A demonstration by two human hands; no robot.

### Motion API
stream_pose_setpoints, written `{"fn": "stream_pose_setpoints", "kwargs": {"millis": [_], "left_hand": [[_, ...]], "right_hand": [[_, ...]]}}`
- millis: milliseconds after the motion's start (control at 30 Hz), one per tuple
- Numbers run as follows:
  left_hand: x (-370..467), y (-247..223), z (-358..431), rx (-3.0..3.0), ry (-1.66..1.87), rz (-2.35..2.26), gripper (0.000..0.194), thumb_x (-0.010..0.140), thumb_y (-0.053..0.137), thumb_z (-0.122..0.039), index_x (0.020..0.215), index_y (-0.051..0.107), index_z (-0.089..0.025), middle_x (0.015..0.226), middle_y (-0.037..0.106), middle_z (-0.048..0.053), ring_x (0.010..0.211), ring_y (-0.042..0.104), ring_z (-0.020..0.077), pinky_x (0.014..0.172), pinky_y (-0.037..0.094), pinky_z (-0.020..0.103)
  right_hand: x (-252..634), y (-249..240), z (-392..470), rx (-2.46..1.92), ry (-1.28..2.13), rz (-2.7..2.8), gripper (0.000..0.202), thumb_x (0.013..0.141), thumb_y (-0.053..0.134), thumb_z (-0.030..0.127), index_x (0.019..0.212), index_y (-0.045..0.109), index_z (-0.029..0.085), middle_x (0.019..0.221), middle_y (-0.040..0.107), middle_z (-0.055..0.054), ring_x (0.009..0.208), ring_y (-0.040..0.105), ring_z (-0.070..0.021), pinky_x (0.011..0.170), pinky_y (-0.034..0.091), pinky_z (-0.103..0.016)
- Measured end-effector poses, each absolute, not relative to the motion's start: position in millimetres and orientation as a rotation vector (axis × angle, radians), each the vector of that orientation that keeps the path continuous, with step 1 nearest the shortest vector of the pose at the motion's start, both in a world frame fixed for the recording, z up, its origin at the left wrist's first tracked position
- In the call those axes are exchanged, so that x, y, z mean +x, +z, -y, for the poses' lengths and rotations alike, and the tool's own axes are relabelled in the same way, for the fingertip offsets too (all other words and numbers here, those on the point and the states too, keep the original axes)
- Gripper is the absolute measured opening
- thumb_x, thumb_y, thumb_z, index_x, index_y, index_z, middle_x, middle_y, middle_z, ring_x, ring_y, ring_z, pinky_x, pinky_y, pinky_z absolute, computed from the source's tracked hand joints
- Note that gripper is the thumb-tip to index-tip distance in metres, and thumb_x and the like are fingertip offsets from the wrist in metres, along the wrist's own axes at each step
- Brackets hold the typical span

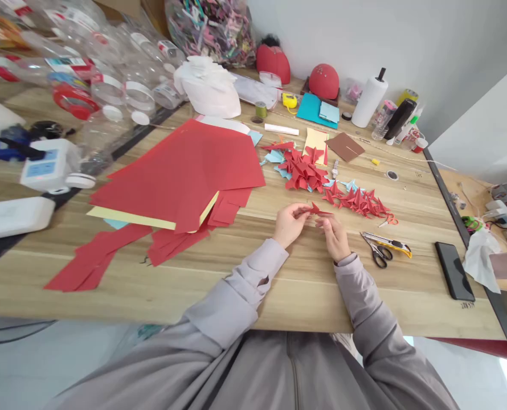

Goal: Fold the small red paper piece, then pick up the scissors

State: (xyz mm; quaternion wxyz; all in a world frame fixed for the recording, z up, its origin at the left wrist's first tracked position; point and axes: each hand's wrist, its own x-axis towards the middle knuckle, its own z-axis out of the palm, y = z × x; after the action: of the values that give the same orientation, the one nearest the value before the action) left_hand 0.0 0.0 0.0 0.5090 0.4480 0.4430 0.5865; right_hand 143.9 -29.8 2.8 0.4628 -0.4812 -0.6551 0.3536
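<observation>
Between my two hands is a small folded red paper star (pixel 319 211), held just above the wooden table. The fingers of my left hand (pixel 291 223) are closed on its left side. My right hand (pixel 334 236) pinches its right side from below, thumb towards me. Beyond my hands lies a pile of folded red paper pieces (pixel 302 171) with some light blue ones among them. A row of red paper stars (pixel 360 202) runs off to the right. Left of my hands spread large red paper sheets (pixel 185 165), with cut red strips (pixel 95 259) in front of them.
To my right lie black-handled scissors (pixel 379 253), a yellow utility knife (pixel 388 243), small orange-handled scissors (pixel 390 220) and a phone (pixel 454 271). Plastic bottles (pixel 121 85) crowd the far left. A white power socket block (pixel 50 165) stands near them. Red domed items (pixel 324 81) sit at the back.
</observation>
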Motion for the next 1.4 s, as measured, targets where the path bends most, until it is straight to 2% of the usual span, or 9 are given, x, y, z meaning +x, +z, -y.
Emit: {"fn": "stream_pose_setpoints", "kwargs": {"millis": [100,267,467,600,667,800,1000,1233,1400], "left_hand": [[-4,3,-2,1.045,1.403,-1.051,0.016,0.064,0.067,-0.021,0.078,0.065,-0.014,0.074,0.069,0.004,0.066,0.064,0.015,0.073,0.053,0.033],[-7,5,0,1.113,1.304,-0.996,0.018,0.062,0.069,-0.024,0.076,0.065,-0.013,0.075,0.07,0.006,0.07,0.066,0.0176,0.074,0.053,0.035],[-3,9,7,1.255,1.238,-0.948,0.021,0.063,0.071,-0.023,0.082,0.067,-0.014,0.083,0.07,0.008,0.075,0.065,0.0175,0.076,0.053,0.033],[-4,10,7,1.251,1.25,-0.945,0.038,0.062,0.073,-0.024,0.098,0.066,-0.014,0.093,0.069,0.009,0.081,0.065,0.0178,0.078,0.053,0.034],[-4,8,7,1.252,1.212,-0.947,0.039,0.065,0.072,-0.026,0.102,0.066,-0.015,0.094,0.07,0.008,0.084,0.066,0.0186,0.081,0.052,0.035],[-2,3,8,1.231,1.151,-0.931,0.035,0.068,0.07,-0.03,0.1,0.068,-0.015,0.097,0.071,0.01,0.087,0.067,0.0215,0.085,0.052,0.038],[-3,10,8,1.039,1.085,-0.877,0.036,0.063,0.074,-0.033,0.092,0.07,-0.012,0.079,0.073,0.009,0.075,0.069,0.0226,0.078,0.054,0.041],[-3,13,9,1.052,1.106,-0.867,0.032,0.06,0.076,-0.031,0.086,0.071,-0.013,0.079,0.073,0.008,0.071,0.068,0.0202,0.075,0.055,0.037],[-4,11,9,1.14,1.144,-0.913,0.026,0.061,0.075,-0.031,0.078,0.071,-0.013,0.069,0.072,0.006,0.063,0.066,0.0184,0.071,0.054,0.035]], "right_hand": [[147,3,27,-1.25,0.803,1.4,0.027,0.081,0.054,0.045,0.088,0.058,0.02,0.099,0.06,-0.008,0.085,0.059,-0.0168,0.067,0.05,-0.029],[150,6,24,-1.241,0.836,1.377,0.045,0.07,0.069,0.038,0.108,0.053,0.022,0.113,0.057,-0.01,0.094,0.058,-0.0186,0.071,0.05,-0.03],[147,5,25,-1.231,0.892,1.443,0.022,0.075,0.062,0.04,0.083,0.066,0.02,0.084,0.067,-0.005,0.078,0.063,-0.0191,0.073,0.052,-0.034],[149,5,23,-1.205,0.877,1.33,0.022,0.073,0.065,0.04,0.082,0.067,0.02,0.08,0.069,-0.004,0.075,0.064,-0.0193,0.075,0.052,-0.036],[150,5,22,-1.208,0.87,1.282,0.022,0.071,0.066,0.039,0.082,0.068,0.02,0.081,0.07,-0.004,0.076,0.064,-0.0197,0.075,0.053,-0.036],[150,4,21,-1.193,0.885,1.258,0.021,0.07,0.068,0.037,0.083,0.069,0.02,0.083,0.071,-0.004,0.077,0.065,-0.0202,0.076,0.053,-0.037],[151,3,23,-1.141,0.889,1.317,0.016,0.071,0.068,0.034,0.081,0.07,0.022,0.082,0.07,-0.003,0.077,0.065,-0.02,0.075,0.053,-0.037],[152,6,23,-1.115,0.824,1.431,0.011,0.074,0.066,0.031,0.08,0.072,0.025,0.082,0.069,-0.004,0.08,0.063,-0.0193,0.075,0.051,-0.035],[152,7,23,-1.123,0.79,1.478,0.011,0.074,0.066,0.03,0.08,0.072,0.024,0.081,0.068,-0.004,0.079,0.063,-0.0181,0.073,0.051,-0.033]]}}
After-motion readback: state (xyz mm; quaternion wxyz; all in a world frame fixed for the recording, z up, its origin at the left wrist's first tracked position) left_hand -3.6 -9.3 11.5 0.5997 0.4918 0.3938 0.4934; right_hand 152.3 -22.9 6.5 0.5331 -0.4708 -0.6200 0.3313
